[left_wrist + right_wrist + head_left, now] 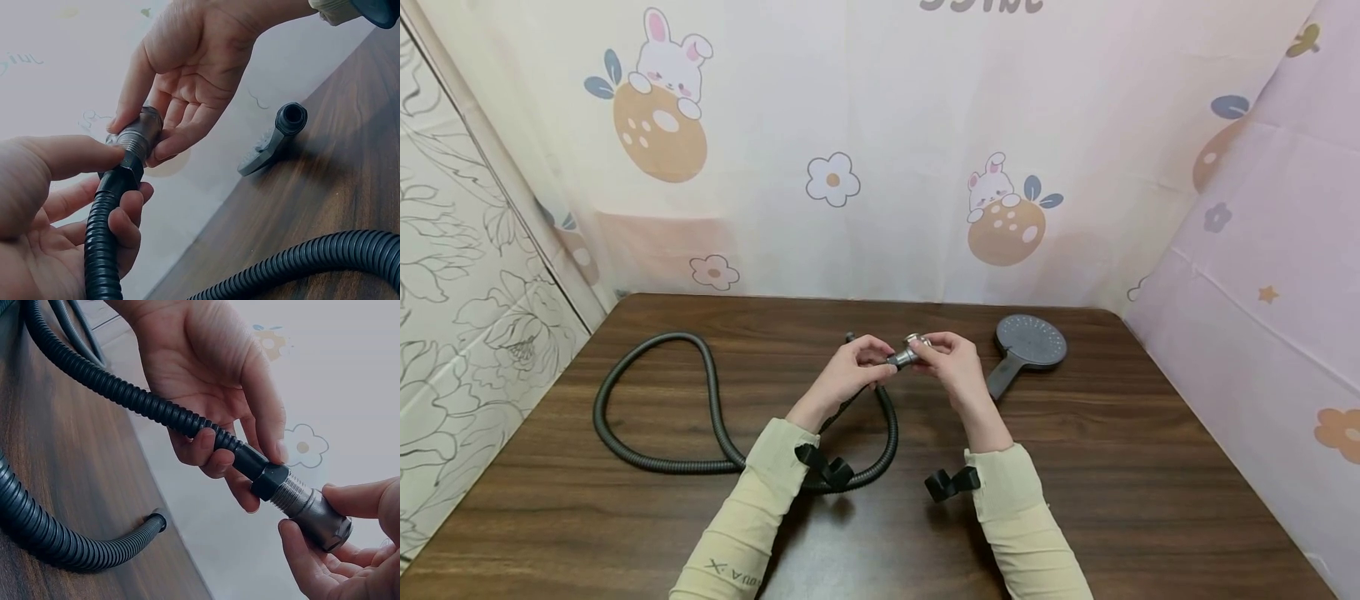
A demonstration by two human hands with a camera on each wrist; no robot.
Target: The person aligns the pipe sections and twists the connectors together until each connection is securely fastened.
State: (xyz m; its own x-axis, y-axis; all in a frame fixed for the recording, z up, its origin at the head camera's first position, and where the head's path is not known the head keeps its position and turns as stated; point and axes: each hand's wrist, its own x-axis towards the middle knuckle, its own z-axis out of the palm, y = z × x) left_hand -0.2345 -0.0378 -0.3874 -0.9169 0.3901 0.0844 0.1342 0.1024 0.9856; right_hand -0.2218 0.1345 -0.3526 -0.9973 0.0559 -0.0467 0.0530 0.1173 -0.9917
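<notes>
Above the middle of the table, my left hand [842, 375] grips the end of a black ribbed shower hose [119, 387], thumb on its black hex nut [270, 480]. My right hand [961, 371] pinches a silver metal fitting [322, 522] between thumb and fingers. Fitting and nut are in line, end to end, and several bare threads show between the nut and the fitting's smooth body. In the left wrist view, the left thumb tip reaches right up to those threads.
A grey shower head [1032, 340] lies at the back right of the wooden table [1150, 467], its handle towards the right forearm. The hose loops over the table's left half and under the left wrist. Its other end [159, 520] rests near the back edge, before a patterned curtain [895, 108].
</notes>
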